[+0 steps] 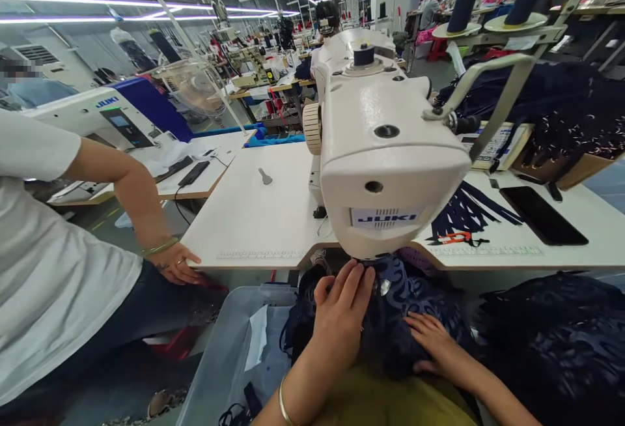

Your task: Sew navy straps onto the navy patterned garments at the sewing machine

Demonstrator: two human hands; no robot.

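Left hand [342, 312] lies flat, fingers together, pressing dark navy lace fabric [398, 331] under the needle. Right hand [434, 346] is flat beside it, fingers slightly apart on the same cloth. Clear plastic bin [219, 354] sits left. Glossy white sewing machine head [390, 159] overhangs. Co-worker's hand [173, 263] rests on the smooth white bench [254, 217] edge.

Dark lacy cloth [390, 322] looks rough; the sewing machine [385, 152] glossy enamel; the table [254, 211] smooth matt laminate.
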